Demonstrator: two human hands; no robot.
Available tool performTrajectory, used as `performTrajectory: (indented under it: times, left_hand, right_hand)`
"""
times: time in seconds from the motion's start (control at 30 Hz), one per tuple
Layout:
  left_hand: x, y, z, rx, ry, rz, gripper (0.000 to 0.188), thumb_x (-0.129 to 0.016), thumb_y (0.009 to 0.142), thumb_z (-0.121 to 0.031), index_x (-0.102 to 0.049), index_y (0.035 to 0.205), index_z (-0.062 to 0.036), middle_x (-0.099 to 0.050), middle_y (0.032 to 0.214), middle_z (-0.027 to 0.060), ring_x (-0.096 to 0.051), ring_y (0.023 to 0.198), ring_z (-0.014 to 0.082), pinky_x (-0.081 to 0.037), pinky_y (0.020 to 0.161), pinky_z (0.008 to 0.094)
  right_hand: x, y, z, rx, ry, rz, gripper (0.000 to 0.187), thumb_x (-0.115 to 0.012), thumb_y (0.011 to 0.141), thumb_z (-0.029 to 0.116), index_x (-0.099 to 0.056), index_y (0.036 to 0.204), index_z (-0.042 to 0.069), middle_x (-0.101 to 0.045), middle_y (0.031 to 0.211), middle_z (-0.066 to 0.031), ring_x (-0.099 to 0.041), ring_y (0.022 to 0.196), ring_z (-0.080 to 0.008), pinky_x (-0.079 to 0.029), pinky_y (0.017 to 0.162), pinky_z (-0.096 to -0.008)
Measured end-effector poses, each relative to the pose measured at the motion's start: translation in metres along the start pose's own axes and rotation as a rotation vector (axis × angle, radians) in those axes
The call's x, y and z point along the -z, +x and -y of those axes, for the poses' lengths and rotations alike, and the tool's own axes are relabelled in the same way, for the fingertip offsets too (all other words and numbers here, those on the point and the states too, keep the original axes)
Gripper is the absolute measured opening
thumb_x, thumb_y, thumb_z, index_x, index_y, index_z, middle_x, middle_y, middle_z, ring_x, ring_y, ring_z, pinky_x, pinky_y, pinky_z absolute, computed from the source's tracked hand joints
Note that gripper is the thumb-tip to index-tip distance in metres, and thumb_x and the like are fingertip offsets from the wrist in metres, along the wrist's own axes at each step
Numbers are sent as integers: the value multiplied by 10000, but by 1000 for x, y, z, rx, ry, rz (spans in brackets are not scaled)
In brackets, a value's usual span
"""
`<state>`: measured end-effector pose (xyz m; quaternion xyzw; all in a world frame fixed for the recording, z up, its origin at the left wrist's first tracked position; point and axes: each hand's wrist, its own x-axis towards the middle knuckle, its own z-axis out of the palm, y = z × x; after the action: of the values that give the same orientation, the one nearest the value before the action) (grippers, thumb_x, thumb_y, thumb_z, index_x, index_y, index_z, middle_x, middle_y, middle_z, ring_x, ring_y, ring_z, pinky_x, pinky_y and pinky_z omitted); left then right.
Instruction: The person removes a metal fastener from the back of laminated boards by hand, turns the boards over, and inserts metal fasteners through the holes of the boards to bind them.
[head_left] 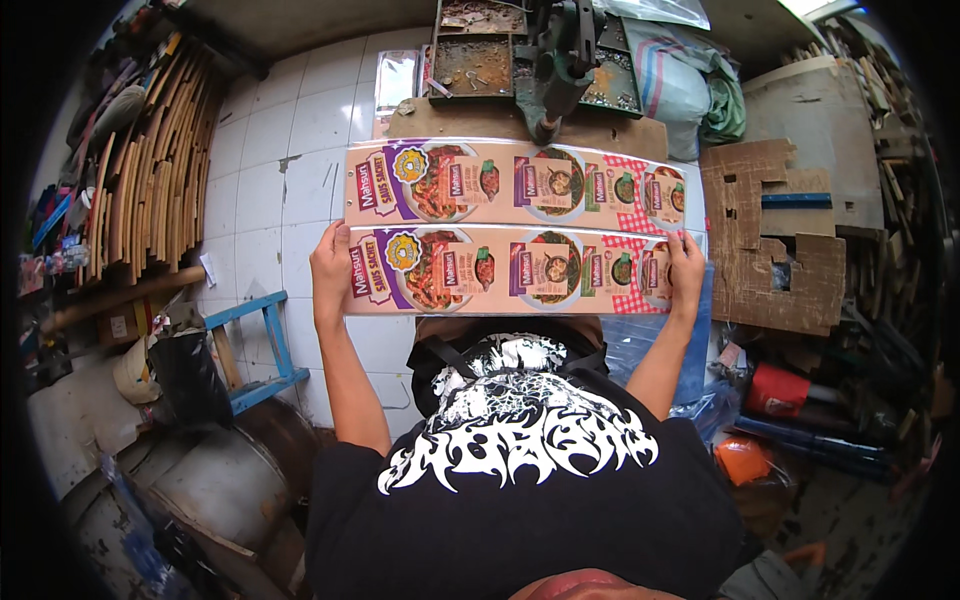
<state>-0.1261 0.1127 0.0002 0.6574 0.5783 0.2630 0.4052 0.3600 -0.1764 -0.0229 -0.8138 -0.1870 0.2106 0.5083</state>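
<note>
We see both forearms stretched forward, the left hand (330, 268) and right hand (686, 270) each gripping an end of a long printed packaging strip (510, 270), held level just before a matching strip (515, 185) above the white-tiled floor (270, 180).

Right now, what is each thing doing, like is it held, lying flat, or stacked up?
Near printed strip: held flat by both ends.
Far printed strip: lying flat, beside the near one.
Left hand: gripping the near strip's left end.
Right hand: gripping its right end.
Cardboard pieces: lying flat, cut with holes.
Wooden slats: stacked leaning together.
Blue wooden frame: tilted on the floor.
</note>
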Motion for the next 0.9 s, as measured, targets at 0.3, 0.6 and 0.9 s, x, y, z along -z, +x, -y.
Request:
performTrajectory:
  times: [0.3, 0.6, 0.9]
  left_hand:
    - [-5, 3, 0, 6, -92, 33, 485, -484, 1022, -375, -616, 1200, 57, -705, 1019, 204, -665, 906, 236, -513, 822, 343]
    - [-4, 3, 11, 30, -17, -4, 514, -486, 1021, -391, -606, 1215, 69, -704, 1052, 196, -659, 946, 228, -504, 850, 332]
    - [-10, 0, 7, 26, -50, -41, 543, -483, 1021, -403, -590, 1234, 85, -697, 1074, 209, -657, 989, 227, -502, 869, 342]
  right_hand:
    - [4, 7, -25, -13, 95, -6, 387, -638, 951, 277, -658, 1160, -49, -703, 935, -89, -619, 796, -110, -504, 713, -272]
    - [-8, -2, -13, 106, -149, -128, 374, -619, 952, 267, -655, 1160, -42, -723, 956, -151, -662, 827, -179, -513, 759, -320]
    - [-12, -12, -5, 132, -286, -254, 396, -611, 944, 291, -660, 1176, -27, -713, 1024, -221, -703, 934, -304, -525, 817, -373]
